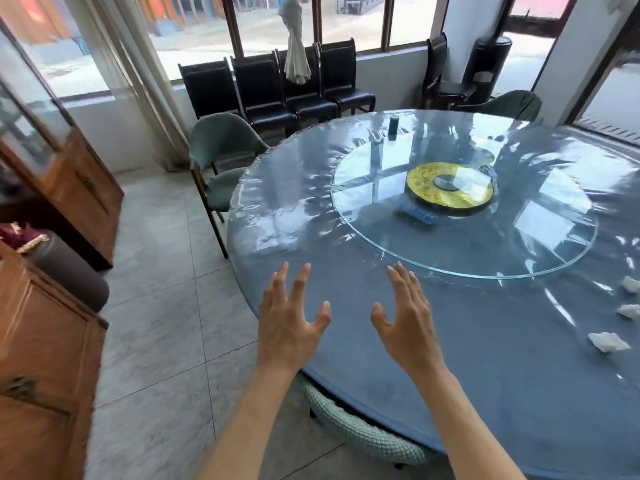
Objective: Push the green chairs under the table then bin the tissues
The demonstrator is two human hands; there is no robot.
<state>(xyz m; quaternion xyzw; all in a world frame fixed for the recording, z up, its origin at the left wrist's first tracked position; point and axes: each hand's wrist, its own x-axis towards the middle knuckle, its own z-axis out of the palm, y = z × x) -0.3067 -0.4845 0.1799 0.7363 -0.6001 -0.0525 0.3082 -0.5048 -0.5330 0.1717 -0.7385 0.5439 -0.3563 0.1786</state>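
Observation:
A big round table with a blue cloth under clear plastic fills the right side. One green chair stands at its far left edge, seat partly under the top. Another green chair shows behind the far side. The quilted pale-green back of a third chair sits tucked under the near edge. Three crumpled white tissues lie on the table at the right. My left hand and my right hand hover over the near table edge, fingers spread, holding nothing.
A glass turntable with a yellow disc and a dark cup sits mid-table. Black chairs line the window wall. Wooden cabinets stand at the left across a strip of tiled floor.

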